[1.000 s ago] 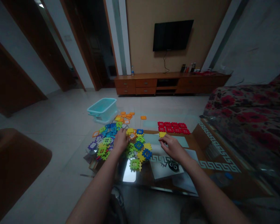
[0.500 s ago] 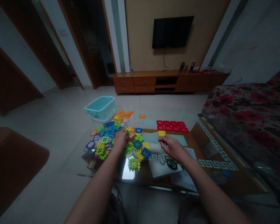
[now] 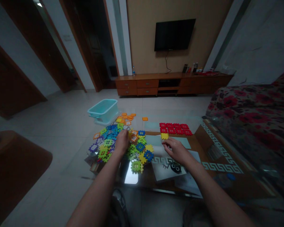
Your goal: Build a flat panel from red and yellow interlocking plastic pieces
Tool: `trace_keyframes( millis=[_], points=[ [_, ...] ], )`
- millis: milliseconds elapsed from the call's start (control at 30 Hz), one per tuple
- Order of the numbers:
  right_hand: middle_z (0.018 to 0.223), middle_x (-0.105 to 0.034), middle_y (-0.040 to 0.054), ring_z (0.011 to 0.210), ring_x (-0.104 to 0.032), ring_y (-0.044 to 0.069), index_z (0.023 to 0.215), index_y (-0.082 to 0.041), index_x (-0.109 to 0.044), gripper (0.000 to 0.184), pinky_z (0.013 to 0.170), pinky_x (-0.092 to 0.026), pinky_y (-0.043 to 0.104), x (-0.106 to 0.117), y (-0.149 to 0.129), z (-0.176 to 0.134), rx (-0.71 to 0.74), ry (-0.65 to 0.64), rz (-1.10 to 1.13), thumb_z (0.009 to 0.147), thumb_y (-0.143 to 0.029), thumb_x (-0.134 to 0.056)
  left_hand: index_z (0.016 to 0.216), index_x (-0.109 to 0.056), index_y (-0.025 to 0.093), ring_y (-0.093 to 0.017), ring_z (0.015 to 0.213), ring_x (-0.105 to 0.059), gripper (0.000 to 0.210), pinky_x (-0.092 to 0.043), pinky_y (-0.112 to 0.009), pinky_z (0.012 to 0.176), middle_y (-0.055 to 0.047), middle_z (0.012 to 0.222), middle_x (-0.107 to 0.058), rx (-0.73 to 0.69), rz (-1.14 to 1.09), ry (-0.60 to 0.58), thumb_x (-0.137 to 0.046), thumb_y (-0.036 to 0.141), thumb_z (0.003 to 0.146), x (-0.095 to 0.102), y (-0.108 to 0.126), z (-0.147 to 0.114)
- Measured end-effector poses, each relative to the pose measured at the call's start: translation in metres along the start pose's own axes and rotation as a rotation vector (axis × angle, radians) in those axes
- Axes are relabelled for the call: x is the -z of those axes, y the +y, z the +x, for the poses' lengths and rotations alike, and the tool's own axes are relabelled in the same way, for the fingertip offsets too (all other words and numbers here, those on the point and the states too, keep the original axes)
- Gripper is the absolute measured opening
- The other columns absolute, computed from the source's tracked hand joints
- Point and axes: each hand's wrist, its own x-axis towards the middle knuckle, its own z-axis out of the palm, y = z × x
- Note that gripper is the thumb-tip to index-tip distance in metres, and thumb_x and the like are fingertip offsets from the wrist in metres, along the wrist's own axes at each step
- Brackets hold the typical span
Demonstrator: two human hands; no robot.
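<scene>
Head view, dim room. Glass-topped table [image 3: 203, 138] in front of the person, carrying plastic interlocking tiles.

Left hand [image 3: 122, 142]: lies on the mixed pile of tiles [image 3: 118, 142], fingers curled down into it at its 12 o'clock edge. Grip looks clenched around something in the pile, but I cannot tell which piece, or whether anything is actually held; the fingertips are hidden.

Right hand [image 3: 177, 149]: resting on the table at roughly 3 o'clock from the pile, fingers extended toward a single yellow tile [image 3: 164, 136]. Fingertips just beside it or touching its near edge; contact cannot be resolved. Grip released, nothing enclosed.

Layout: yellow tile lies flat, alone, just below the near left corner of the red tile block [image 3: 175, 128], a joined flat sheet at 12 o'clock from the right hand. Orange tiles [image 3: 126, 117] are grouped at 12 o'clock of the pile, one stray orange tile [image 3: 145, 119] apart to their right. Teal bin [image 3: 103, 109] sits beyond the pile at 11 o'clock.

Judgement: sorting by colour appears to be in hand; red finished into a sheet, orange gathered, yellow just started with one piece laid out. Next move likely calls for the left hand to pinch a yellow piece free of the tangle without dragging neighbours, then set it beside the lone yellow tile, edges aligned.
</scene>
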Motion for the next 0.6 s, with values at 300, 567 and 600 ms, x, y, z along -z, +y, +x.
trace_keyframes(
  millis=[300, 567, 600],
  points=[
    [0.086, -0.069, 0.0072, 0.079, -0.064, 0.021, 0.091, -0.018, -0.069, 0.017, 0.074, -0.049, 0.033, 0.002, -0.012, -0.003, -0.072, 0.036, 0.102, 0.088, -0.022, -0.053, 0.093, -0.069, 0.018, -0.018, 0.08, -0.066, 0.021, -0.049, -0.028, 0.076, -0.005, 0.089, -0.073, 0.086, -0.225, 0.054, -0.049, 0.024, 0.089, 0.019, 0.015, -0.01],
    [0.1, -0.072, 0.0106, 0.084, -0.069, 0.022, 0.111, -0.017, -0.066, 0.032, 0.069, -0.057, 0.034, -0.014, -0.031, -0.003, -0.438, 0.063, 0.678, 0.086, -0.038, -0.061, 0.089, -0.07, 0.014, -0.017, 0.073, -0.065, 0.027, -0.049, -0.027, 0.067, -0.006, 0.081, -0.072, 0.196, -0.897, -0.154, -0.064, 0.039, 0.079, 0.024, 0.054, -0.035],
    [0.104, -0.071, 0.0118, 0.084, -0.07, 0.022, 0.114, -0.017, -0.065, 0.035, 0.068, -0.058, 0.034, -0.016, -0.033, -0.002, -0.486, 0.052, 0.767, 0.086, -0.038, -0.061, 0.088, -0.069, 0.014, -0.016, 0.072, -0.065, 0.028, -0.049, -0.026, 0.067, -0.006, 0.081, -0.071, 0.202, -0.947, -0.176, -0.066, 0.04, 0.078, 0.022, 0.059, -0.037]
  ],
)
